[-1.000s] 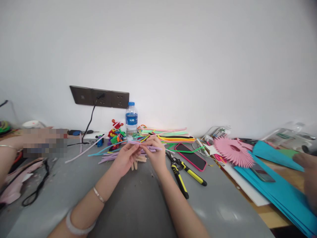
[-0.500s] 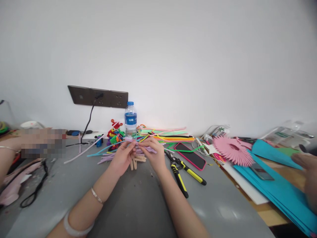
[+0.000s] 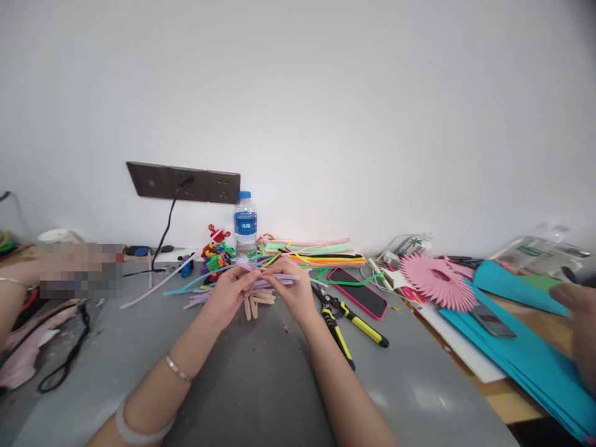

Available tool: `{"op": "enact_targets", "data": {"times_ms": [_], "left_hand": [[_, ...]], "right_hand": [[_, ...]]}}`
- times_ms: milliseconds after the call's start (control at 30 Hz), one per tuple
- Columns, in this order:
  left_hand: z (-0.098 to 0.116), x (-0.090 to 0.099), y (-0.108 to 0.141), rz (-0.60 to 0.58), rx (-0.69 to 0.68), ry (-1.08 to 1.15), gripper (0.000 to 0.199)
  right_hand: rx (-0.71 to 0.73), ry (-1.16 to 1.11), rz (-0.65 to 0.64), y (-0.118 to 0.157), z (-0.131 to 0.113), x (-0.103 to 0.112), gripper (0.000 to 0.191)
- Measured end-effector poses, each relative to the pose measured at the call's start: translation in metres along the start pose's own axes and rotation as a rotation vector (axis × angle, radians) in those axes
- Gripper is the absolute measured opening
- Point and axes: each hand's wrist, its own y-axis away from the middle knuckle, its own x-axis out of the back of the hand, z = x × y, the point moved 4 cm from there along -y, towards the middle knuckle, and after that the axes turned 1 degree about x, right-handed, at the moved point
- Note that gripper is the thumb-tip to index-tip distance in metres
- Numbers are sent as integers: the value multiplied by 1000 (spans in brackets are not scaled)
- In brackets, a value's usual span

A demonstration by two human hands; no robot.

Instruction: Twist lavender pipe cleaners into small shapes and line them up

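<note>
At far left, a co-worker's forearm (image 3: 13, 276) reaches in, its hand masked by blurring; a looped black cord (image 3: 85, 316) lies near it on the tabletop (image 3: 261, 385). Further right, a pale loose stem (image 3: 158, 288) slants toward a multicoloured figure (image 3: 217, 248), beside which a water bottle (image 3: 245, 230) stands upright near the wall.

At centre, I see the left hand (image 3: 230, 297) and right hand (image 3: 294, 290) near each other, each with its fingertips pinched on a small group of lilac stems (image 3: 248, 267), in front of the bottle. I judge the step in hand to be arranging these stems; the join is too small to read. The next move, in my view, calls for one steady pinch while the other adjusts. Tan rods (image 3: 251, 307) just below and stems behind crowd the hands and could snag.

To the right lie yellow-handled pliers (image 3: 330, 318), a pink-edged phone (image 3: 367, 298), a pink pleated rosette (image 3: 419, 279) and blue sheets (image 3: 516, 372); another person's hand (image 3: 580, 316) enters at the edge, well apart from my work.
</note>
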Motion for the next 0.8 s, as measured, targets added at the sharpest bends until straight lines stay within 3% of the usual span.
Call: {"op": "enact_targets", "data": {"times_ms": [333, 500, 633, 800], "left_hand": [[17, 0, 6, -186, 33, -331, 21], [16, -3, 10, -308, 38, -467, 15], [13, -6, 13, -389, 79, -520, 16], [8, -6, 12, -375, 88, -504, 16]], "right_hand": [[-211, -278, -227, 0, 10, 14, 20], [-350, -438, -317, 4, 12, 9, 22], [-362, -501, -361, 6, 12, 4, 21], [-406, -524, -378, 6, 12, 3, 26]]}}
